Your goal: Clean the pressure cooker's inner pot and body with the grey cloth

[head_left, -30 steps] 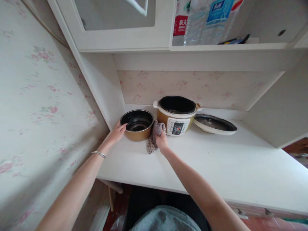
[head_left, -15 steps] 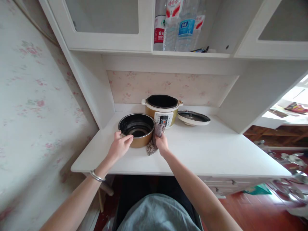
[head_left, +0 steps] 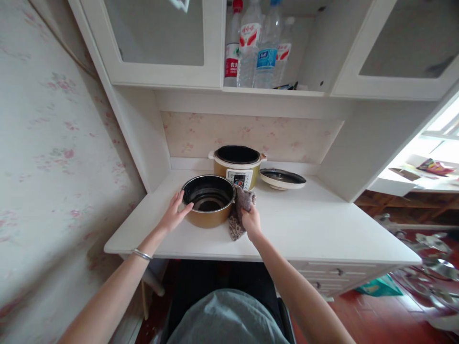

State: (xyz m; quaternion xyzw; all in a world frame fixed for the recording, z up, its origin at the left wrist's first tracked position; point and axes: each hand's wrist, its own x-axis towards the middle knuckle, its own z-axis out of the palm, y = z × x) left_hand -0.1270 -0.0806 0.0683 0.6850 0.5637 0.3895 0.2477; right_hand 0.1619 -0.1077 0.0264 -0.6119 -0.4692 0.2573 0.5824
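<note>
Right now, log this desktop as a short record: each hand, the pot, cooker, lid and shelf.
Left hand: fingers spread at the pot's left rim
Right hand: gripping a patterned cloth
Pot: gold outside, black inside, upright
Cooker: behind the pot, top open
Lid: right of cooker, dark side up
Shelf: plastic bottles

Red-labelled bottle [head_left: 233,52]: 农夫 | other bottles [head_left: 250,36]: unclear | cooker panel [head_left: 240,179]: too small to read
</note>
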